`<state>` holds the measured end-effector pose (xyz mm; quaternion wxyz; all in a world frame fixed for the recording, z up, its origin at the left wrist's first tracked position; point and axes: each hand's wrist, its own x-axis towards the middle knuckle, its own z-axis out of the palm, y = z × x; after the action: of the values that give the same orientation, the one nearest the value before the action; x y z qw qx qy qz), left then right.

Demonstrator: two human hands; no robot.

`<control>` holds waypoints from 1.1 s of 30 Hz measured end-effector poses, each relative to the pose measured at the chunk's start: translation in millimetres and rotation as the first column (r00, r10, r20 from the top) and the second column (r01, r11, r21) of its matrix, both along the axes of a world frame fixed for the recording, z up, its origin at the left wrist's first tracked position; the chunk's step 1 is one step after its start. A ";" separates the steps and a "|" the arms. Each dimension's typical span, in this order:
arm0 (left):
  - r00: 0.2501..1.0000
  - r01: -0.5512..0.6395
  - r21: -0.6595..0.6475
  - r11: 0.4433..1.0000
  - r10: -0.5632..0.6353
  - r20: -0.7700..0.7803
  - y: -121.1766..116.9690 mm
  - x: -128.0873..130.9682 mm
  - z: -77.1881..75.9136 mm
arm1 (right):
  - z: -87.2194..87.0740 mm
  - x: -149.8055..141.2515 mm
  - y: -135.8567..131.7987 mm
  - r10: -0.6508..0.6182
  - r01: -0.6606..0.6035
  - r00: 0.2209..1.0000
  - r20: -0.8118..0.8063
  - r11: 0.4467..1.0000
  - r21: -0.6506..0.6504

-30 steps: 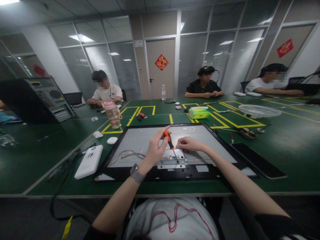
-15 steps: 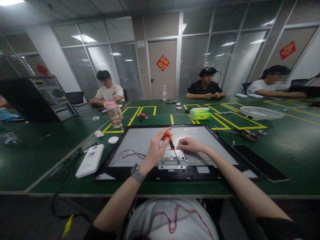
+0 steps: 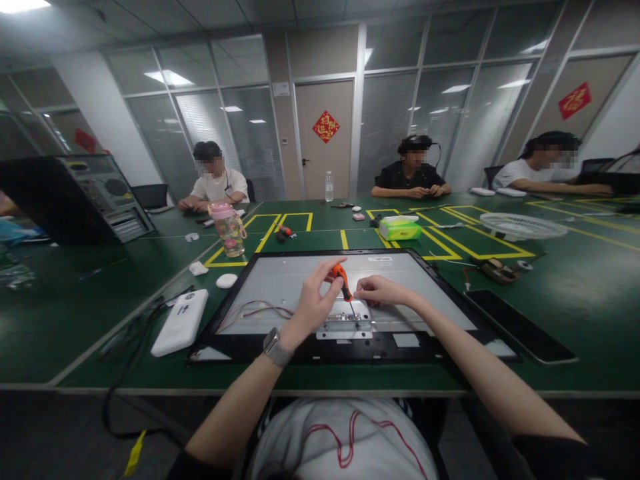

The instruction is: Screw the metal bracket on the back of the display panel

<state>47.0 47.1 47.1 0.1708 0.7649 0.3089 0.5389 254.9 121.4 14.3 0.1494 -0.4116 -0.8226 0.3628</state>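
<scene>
A flat display panel point(image 3: 270, 273) with a grey back and black frame lies on the green table in front of me. My left hand point(image 3: 314, 297) grips the handle of an orange and black screwdriver point(image 3: 343, 283). Its thin shaft slants down to the metal bracket point(image 3: 330, 326) near the panel's front edge; whether the tip sits in a screw is too small to tell. Beside the shaft, on its right, my right hand point(image 3: 384, 291) is closed with its fingertips pinched together. What they hold, if anything, is hidden. Thin coloured wires point(image 3: 260, 309) run across the panel, left of the bracket.
Left of the panel are a white power bank point(image 3: 181, 323), a white oval case point(image 3: 227, 281) and a pink-lidded bottle point(image 3: 228, 230). On the right lie a black phone point(image 3: 520, 325) and a white fan grille point(image 3: 523, 225). A green pack point(image 3: 400, 228) lies beyond. Several people sit opposite.
The screwdriver handle has shifted slightly right and turned a little in my left hand. My right hand stays almost in place beside the shaft.
</scene>
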 end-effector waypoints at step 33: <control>0.997 0.049 -0.068 0.996 -0.045 0.060 -0.7 0.2 -1.2 | -0.5 0.5 0.7 -0.006 0.006 1.000 0.003 1.000 -0.014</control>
<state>47.3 46.4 45.9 0.2189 0.7493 0.3043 0.5459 255.5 122.0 13.8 0.1463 -0.4154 -0.8190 0.3677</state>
